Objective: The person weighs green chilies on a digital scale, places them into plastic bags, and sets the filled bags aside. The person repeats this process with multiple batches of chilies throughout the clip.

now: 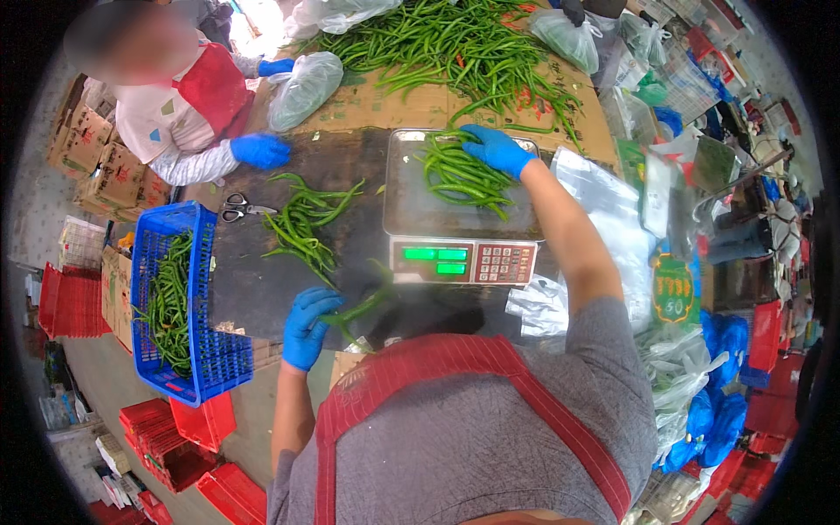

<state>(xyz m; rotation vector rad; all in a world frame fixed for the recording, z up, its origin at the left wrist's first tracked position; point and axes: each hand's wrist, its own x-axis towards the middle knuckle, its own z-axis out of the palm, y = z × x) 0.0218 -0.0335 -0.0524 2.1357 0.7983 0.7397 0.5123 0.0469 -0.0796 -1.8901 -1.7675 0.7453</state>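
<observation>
Gloved in blue, my left hand point(308, 325) holds a few long green chili peppers point(359, 310) low over the near table edge; they look blurred. My right hand point(495, 149), also in a blue glove, rests on a heap of green chilies point(459, 174) lying on the metal pan of a digital scale point(407, 197). The scale's display point(435, 254) is lit green beside a keypad. Left of the scale, a loose bunch of chilies point(305, 223) lies on the dark tabletop point(249, 282). Scissors point(243, 207) lie just beyond that bunch's left side.
A large chili pile point(446, 46) covers cardboard point(367, 108) at the back. Across the table, a person in blue gloves point(259, 149) touches a filled plastic bag point(305, 90). A blue crate point(200, 315) of chilies stands left. Clear plastic bags point(600, 223) lie right of the scale.
</observation>
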